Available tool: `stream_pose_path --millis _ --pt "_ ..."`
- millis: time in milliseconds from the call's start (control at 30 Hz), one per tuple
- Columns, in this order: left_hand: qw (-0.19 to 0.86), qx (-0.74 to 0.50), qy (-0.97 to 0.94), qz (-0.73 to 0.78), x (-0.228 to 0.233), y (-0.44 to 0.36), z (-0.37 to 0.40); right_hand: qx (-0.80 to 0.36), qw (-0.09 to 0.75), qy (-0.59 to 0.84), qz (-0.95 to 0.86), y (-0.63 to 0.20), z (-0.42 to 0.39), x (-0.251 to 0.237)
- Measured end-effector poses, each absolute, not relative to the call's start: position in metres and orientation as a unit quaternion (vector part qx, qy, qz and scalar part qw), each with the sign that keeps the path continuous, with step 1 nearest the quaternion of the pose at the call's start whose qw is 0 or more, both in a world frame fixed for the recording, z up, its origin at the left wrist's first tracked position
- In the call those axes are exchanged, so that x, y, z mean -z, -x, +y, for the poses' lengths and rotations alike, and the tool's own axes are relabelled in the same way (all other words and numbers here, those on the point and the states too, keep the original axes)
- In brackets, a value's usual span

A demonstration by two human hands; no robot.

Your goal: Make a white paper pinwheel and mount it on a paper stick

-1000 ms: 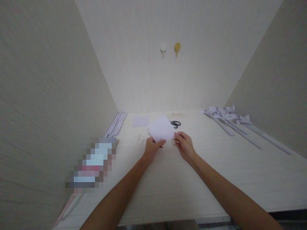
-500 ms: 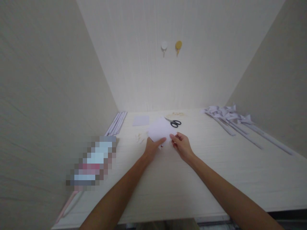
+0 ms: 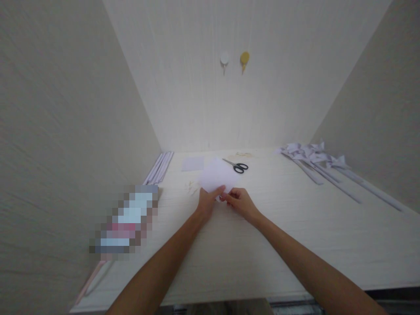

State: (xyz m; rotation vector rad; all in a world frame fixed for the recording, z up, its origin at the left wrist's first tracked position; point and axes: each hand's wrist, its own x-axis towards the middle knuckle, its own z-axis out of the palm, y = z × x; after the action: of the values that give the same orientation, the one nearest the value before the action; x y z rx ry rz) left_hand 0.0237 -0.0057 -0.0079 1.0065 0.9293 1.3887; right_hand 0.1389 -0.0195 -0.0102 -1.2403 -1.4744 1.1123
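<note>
A white sheet of paper (image 3: 217,174) is held between both hands over the middle of the table. My left hand (image 3: 208,201) grips its lower left edge, thumb on top and the other fingers hidden underneath. Close beside that thumb, my right hand (image 3: 241,201) pinches the paper's lower edge with thumb and fingertips. Just beyond the sheet lie black-handled scissors (image 3: 238,167), blades pointing left. Another squarish white sheet (image 3: 193,163) lies flat to the far left of the held one.
Rolled white paper sticks (image 3: 159,168) lie at the back left, beside a blurred-out device (image 3: 127,218). Several folded paper pieces with long stems (image 3: 305,155) lie at the back right. Thin pale scraps (image 3: 190,187) are on the table (image 3: 295,245). Two hooks (image 3: 244,57) hang on the wall.
My right hand has moved left and slightly down along the paper's edge, to beside my left thumb. The sheet has shifted slightly left and turned a little.
</note>
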Motion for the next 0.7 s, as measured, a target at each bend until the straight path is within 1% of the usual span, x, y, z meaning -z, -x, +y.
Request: stream_pose_path --millis 100,267,433,700 --pt "0.566 -0.585 -0.428 0.392 0.0073 -0.0239 -0.0058 -0.456 0.445 0.488 -0.597 -0.1391 -0.0197 0.0093" --pt "0.572 -0.597 -0.386 0.409 0.007 -0.0244 -0.0038 -0.466 0.479 0.476 -0.572 -0.1412 -0.02 0.0103" --pt "0.568 -0.578 -0.409 0.419 0.0099 -0.0227 -0.0007 -0.479 0.507 0.476 -0.536 -0.1424 -0.0191 0.0107" --pt "0.561 -0.571 -0.434 0.413 0.0121 -0.0217 0.0007 -0.511 0.478 0.465 -0.542 -0.1432 -0.0182 0.0114"
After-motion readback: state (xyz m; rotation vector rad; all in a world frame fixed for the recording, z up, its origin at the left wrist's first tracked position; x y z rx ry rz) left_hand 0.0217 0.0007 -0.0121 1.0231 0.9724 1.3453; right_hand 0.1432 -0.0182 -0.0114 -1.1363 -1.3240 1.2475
